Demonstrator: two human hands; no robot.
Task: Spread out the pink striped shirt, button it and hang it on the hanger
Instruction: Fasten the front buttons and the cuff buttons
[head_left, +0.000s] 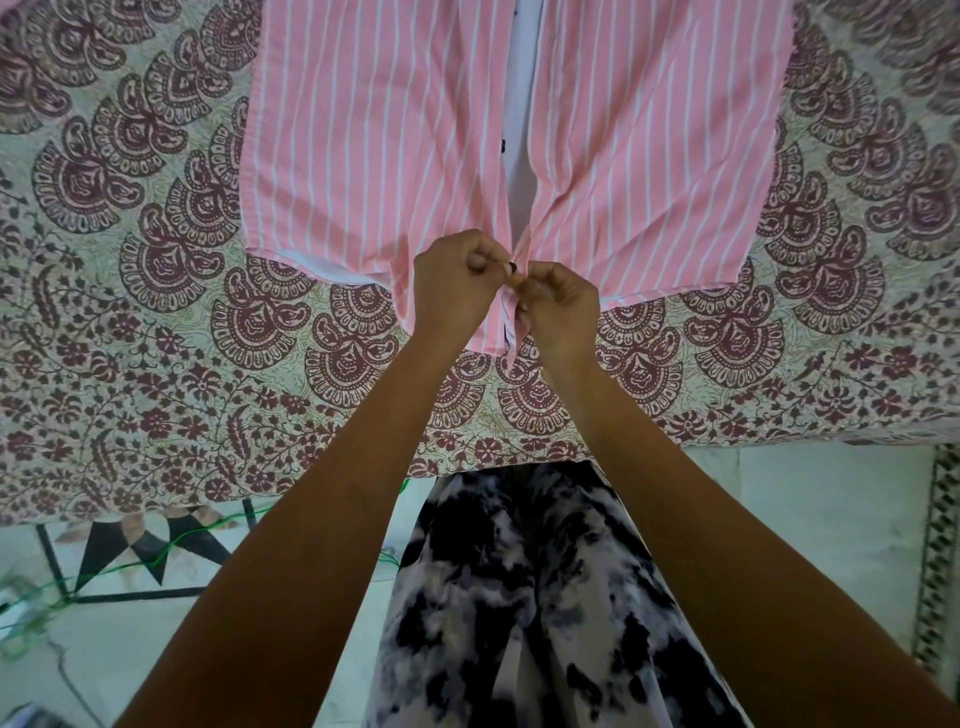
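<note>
Low down, pink striped shirt (389, 130) edges in pinch of left fingers (485, 258), right fingers (537, 279)

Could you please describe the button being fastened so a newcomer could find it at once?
Take the pink shirt spread on the patterned sheet and follow its open front to the hem. The button is the dark dot between the left hand and right hand; the other button, higher up, lies untouched.
</note>
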